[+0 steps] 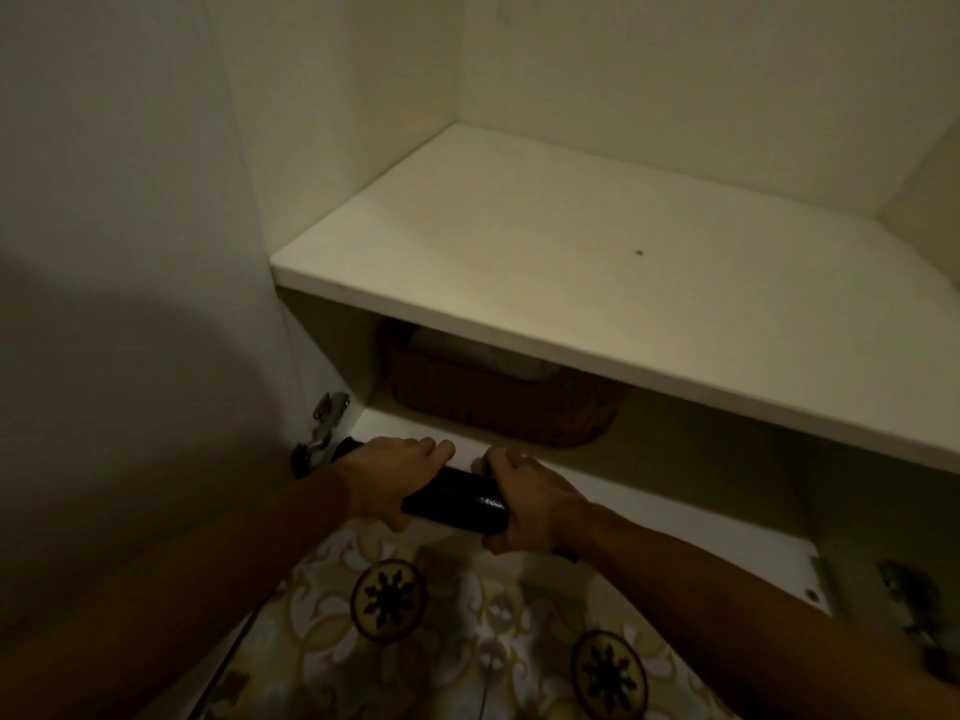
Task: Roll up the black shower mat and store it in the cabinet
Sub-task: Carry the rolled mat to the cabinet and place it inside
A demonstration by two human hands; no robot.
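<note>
Hands held the tightly rolled, glossy black shower mat at the front lip of the white cabinet's lower shelf. The left hand was wrapped over the roll's left part, fingers curled across the top, and the right hand was closed around its right part, thumb underneath. Only the middle stretch of the roll and a short dark tip at the far left showed between and beside the hands. The roll lay level, crosswise to the opening, right at the threshold, over the edge where the patterned floor tiles met the cabinet; whether it already rested on the shelf could not be told in the dim light.

Deeper in that compartment sat a dark brown woven wicker basket with something pale inside, well back from the mat. The bare white upper shelf overhung the space.

To finish well, the roll would likely need to go in level and low, clearing the upper shelf's front edge, with both grips kept firm so the coil could not spring open. Setting it down in front of the basket, seam downward, and releasing one hand at a time should stop it unrolling. The metal door hinge near the left end looked like the nearest snag.
</note>
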